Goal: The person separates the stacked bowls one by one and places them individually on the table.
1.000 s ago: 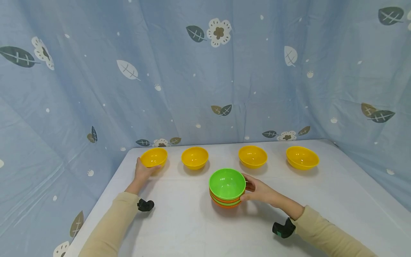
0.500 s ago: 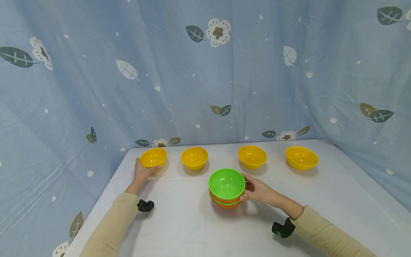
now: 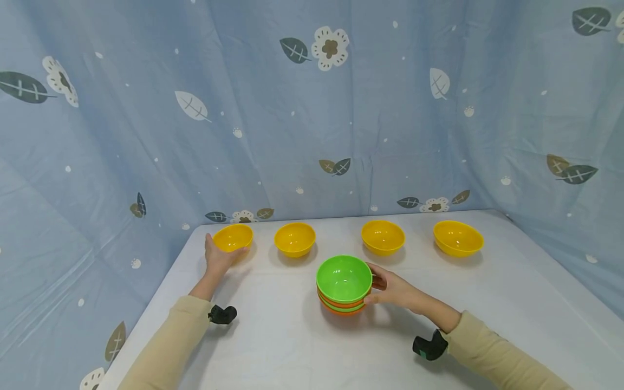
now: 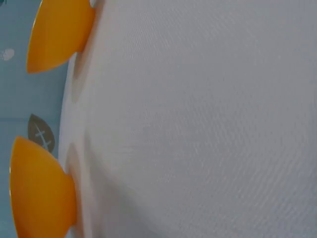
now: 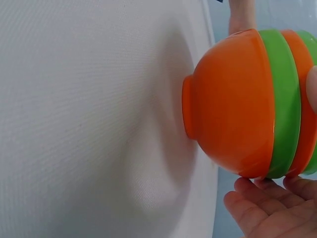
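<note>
My left hand (image 3: 218, 259) is at the leftmost yellow bowl (image 3: 235, 236), thumb and fingers spread apart along its near left side. Whether skin still touches that bowl cannot be told; the left wrist view leaves the hand out. Near the middle of the table, my right hand (image 3: 394, 290) grips a stack of nested bowls (image 3: 344, 281), green on top, with orange and green alternating below. The right wrist view has its fingers (image 5: 252, 203) against the stack's side, the thumb opposite, and the bottom orange bowl (image 5: 233, 104) just at the tablecloth.
Three more yellow bowls stand along the back: one (image 3: 294, 240) beside the leftmost, another (image 3: 383, 238) right of centre, and a third (image 3: 458, 239) at the right. A white cloth covers the table (image 3: 273, 325). Behind it hangs a blue patterned curtain (image 3: 273, 124).
The fingers of my left hand have loosened and drawn back slightly from the leftmost yellow bowl, which stays in place. My right hand and the stack have not visibly moved.
</note>
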Tool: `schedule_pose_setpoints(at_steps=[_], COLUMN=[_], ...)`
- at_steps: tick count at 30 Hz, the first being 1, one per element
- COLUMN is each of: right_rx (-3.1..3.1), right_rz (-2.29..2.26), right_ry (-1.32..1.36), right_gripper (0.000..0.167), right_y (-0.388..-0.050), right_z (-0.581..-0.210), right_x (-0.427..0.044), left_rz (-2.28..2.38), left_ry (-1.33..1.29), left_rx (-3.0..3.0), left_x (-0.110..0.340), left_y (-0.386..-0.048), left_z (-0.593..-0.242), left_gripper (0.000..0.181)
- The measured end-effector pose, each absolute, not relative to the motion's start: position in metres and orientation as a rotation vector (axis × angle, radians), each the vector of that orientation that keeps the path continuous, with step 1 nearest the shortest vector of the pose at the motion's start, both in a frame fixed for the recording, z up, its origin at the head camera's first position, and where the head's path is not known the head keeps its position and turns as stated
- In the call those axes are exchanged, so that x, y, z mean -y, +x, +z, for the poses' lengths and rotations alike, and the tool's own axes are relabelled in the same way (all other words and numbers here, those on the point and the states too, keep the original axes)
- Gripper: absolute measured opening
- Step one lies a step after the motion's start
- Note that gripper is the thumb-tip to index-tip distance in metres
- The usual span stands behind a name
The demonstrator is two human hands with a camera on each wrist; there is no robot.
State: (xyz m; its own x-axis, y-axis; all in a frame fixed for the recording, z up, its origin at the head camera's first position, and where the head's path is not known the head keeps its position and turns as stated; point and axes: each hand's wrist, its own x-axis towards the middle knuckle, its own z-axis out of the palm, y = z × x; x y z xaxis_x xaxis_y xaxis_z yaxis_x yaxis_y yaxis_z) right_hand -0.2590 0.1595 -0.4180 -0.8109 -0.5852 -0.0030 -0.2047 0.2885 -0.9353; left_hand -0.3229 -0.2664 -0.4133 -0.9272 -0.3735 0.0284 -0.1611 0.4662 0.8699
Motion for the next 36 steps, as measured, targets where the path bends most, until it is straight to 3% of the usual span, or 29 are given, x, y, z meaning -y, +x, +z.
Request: schedule_pose_setpoints(at_steps=[12,36], right_rx=[-2.189,-2.316], right_rz=[-1.537,-1.568], right_ry=[-0.725,-0.763], right_gripper=[0.09,0.1], right_y=[-0.255,-0.249], right_z=[-0.414,-0.409], right_x=[-0.16,-0.15], left_rz=[-1.45,-1.85], left_ry=[0.454,0.109], left_rx=[2.483,2.329], left_x=[0.252,0.224], left_y=[-0.31,-0.276], left_z=[-0.399,-0.394], left_gripper=[0.108,0.094])
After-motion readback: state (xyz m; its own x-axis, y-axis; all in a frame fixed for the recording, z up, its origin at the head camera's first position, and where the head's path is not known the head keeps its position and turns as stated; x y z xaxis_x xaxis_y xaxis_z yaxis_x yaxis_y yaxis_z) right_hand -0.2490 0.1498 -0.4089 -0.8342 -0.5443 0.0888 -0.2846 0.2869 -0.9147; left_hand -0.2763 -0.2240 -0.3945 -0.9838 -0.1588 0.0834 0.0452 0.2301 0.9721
